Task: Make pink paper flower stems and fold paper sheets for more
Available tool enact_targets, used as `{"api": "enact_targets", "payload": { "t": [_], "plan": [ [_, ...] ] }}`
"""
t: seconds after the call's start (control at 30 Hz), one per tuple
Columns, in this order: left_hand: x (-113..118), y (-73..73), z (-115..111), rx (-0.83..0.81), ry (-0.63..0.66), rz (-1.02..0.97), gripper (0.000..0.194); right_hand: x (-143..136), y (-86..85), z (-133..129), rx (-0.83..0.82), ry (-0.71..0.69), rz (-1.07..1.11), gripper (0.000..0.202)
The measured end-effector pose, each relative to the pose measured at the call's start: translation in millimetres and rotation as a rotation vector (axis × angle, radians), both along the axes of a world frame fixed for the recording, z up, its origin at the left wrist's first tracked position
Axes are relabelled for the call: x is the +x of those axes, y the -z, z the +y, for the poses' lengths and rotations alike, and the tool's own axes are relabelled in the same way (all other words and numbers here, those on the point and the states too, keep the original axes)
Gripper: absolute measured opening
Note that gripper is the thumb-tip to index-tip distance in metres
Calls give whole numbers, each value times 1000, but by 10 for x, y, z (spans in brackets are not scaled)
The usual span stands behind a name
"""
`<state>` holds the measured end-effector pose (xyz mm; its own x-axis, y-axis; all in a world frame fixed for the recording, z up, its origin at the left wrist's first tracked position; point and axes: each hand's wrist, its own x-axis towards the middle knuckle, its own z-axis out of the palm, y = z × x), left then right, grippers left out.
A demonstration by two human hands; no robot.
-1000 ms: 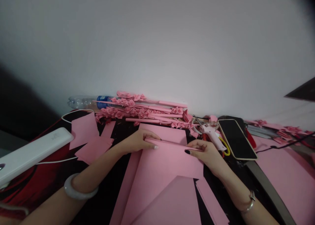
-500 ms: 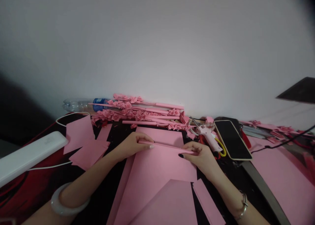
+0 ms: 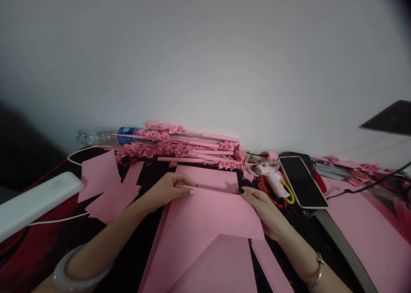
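A large sheet of pink paper (image 3: 208,220) lies in front of me, its far edge lifted off the sheet beneath. My left hand (image 3: 171,189) pinches that edge at its left end, thumb on top. At the right end my right hand (image 3: 261,205) grips the same sheet, thumb on the edge and the other fingers partly hidden underneath. The paper bows slightly along its right side. Another pink sheet (image 3: 208,177) shows beyond the raised edge. Nearer to me, a pink piece with a slanted edge (image 3: 224,263) overlaps the held sheet.
Several pink paper flower stems (image 3: 173,147) lie along the wall, beside a clear bottle (image 3: 96,136). A glue gun (image 3: 271,179), scissors (image 3: 252,158) and a phone (image 3: 303,182) are at right. Small pink squares (image 3: 112,199) and a white device (image 3: 41,203) sit at left.
My right hand has shifted its hold, its thumb now on the paper's edge, and the sheet's right side bows more. The rolled or folded far edge looks looser. My left hand moved slightly left.
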<state>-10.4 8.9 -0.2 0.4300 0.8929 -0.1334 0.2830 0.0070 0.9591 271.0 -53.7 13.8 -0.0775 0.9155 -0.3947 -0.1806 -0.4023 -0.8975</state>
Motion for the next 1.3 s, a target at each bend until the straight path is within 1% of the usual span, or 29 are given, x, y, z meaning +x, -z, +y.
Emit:
{"api": "enact_targets", "payload": {
  "t": [0.1,0.23,0.4,0.53,0.67,0.77,0.87,0.93,1.03,1.1,1.17,1.23,1.3],
  "plan": [
    [-10,-12,-3,15,21,5,21,22,24,11,-3,-55,-8,30],
    [-7,-44,-10,8,44,18,23,62,36,31,25,-67,-84,31],
    [10,-90,-17,7,80,33,23,82,27,37,84,-99,-154,25],
    [31,-135,-31,-10,150,46,25,73,6,27,120,-131,-186,24],
    [43,-196,-52,-18,231,53,22,65,-23,15,142,-150,-225,24],
    [40,-211,-59,-10,234,61,21,63,-41,15,143,-160,-262,26],
    [32,-185,-54,-3,230,65,22,62,-41,21,157,-164,-266,25],
    [24,-155,-45,-18,202,44,25,66,-34,28,156,-144,-258,26],
    [5,-114,-26,-42,83,-30,34,84,-27,43,109,-71,-211,29],
    [-5,-102,-16,-89,-2,-134,42,107,-26,58,61,-6,-142,32],
    [-11,-106,-11,-166,-49,-241,51,135,-24,77,30,64,-76,34],
    [-14,-123,-13,-280,-42,-327,56,165,-19,99,21,122,-23,34],
    [-20,-150,-24,-393,20,-389,61,194,-11,121,30,156,14,33]
  ]
}}
